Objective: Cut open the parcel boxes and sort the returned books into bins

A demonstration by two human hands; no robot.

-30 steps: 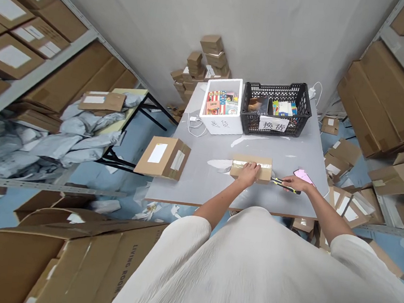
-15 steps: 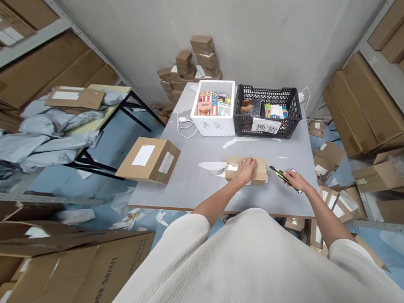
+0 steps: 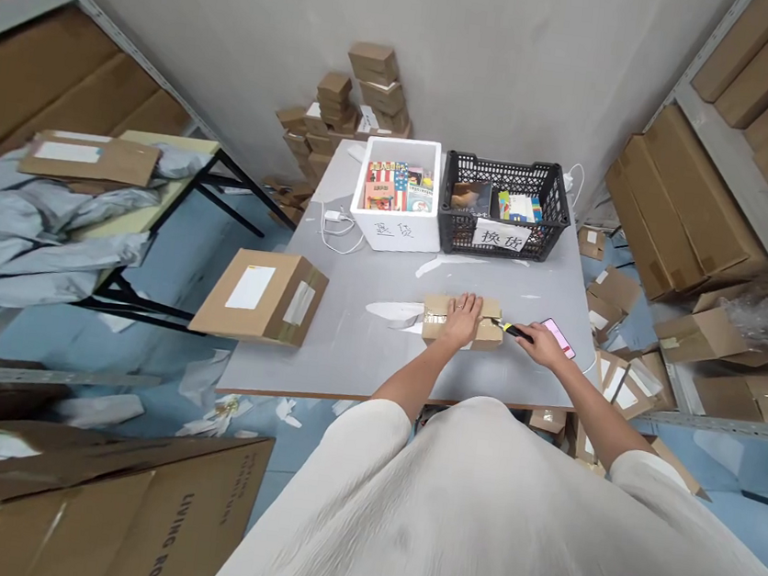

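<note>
A small brown cardboard box, sealed with clear tape, lies on the grey table. My left hand rests flat on its top with fingers stretched out. In my right hand is a black and yellow utility knife, gripped with closed fingers. The knife's tip touches the right end of the box, at the tape; how deep the blade sits cannot be seen. Just behind my right hand a phone with a lit pink screen lies on the table.
At the table's back stand a white foam box and a black plastic crate, both holding books. A larger carton sits at the left edge. Grey parcels cover a side table; cartons and paper scraps litter the floor.
My right hand has brought the utility knife left, from beside the box onto its right end. More of the phone shows now. My left hand stays on the box; the view has shifted slightly.
</note>
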